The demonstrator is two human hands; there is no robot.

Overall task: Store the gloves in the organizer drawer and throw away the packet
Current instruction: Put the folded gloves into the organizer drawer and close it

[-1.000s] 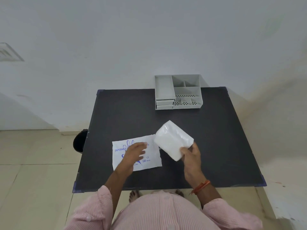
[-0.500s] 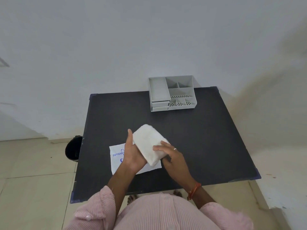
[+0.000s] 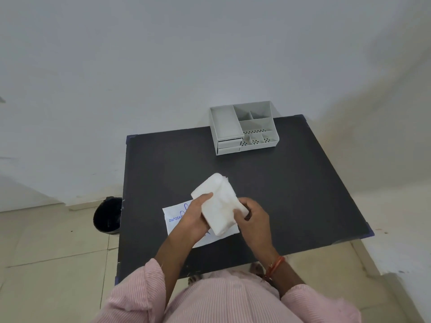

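A thick white stack of disposable gloves (image 3: 218, 201) is held above the black table (image 3: 291, 194), folded over on itself. My left hand (image 3: 194, 217) grips its left side with the thumb on top. My right hand (image 3: 253, 216) grips its right lower end. Under both hands lies the flat white packet (image 3: 173, 216) with blue print, partly hidden. The grey organizer (image 3: 243, 127) stands at the table's far edge, its two small drawers (image 3: 229, 145) shut at its front left.
A black waste bin (image 3: 107, 215) stands on the tiled floor just left of the table. A white wall runs behind the table and along the right side. My pink striped sleeves fill the bottom of the view.
My left hand left the packet and joined the right on the glove stack. The stack came down and left over the packet and is now folded between both hands.
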